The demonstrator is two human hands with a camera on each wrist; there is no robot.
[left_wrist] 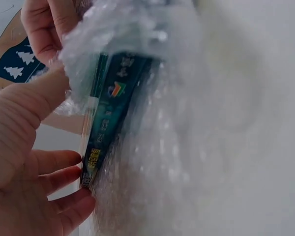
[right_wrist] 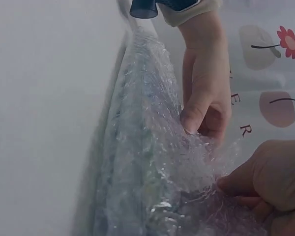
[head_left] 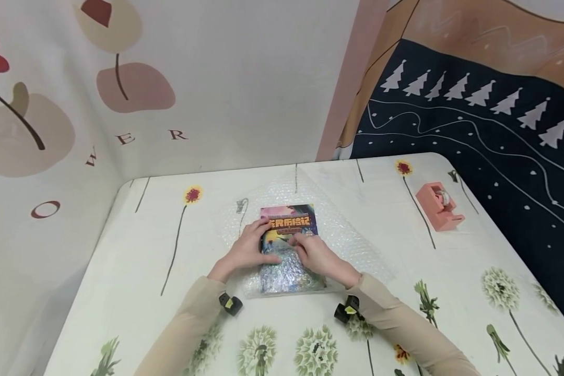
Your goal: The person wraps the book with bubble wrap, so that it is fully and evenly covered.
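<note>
A colourful book [head_left: 289, 223] with large yellow lettering lies on bubble wrap [head_left: 348, 235], its lower part covered by a clear layer of that wrap. My left hand [head_left: 249, 245] rests along the book's left side, thumb stretched over the wrapped cover. In the left wrist view, its fingertips touch the edge by the dark green spine [left_wrist: 110, 103], and its thumb presses the wrap. Over the cover's middle, my right hand [head_left: 317, 256] pinches the free edge of the wrap; the right wrist view shows that pinch beside crinkled bubble wrap [right_wrist: 152, 147].
A pink tape dispenser [head_left: 439, 208] with a roll stands at the table's right side. The flower-printed tablecloth [head_left: 136, 261] meets a pale printed wall [head_left: 244, 94] behind and a dark tree-patterned cloth [head_left: 451, 120] at right.
</note>
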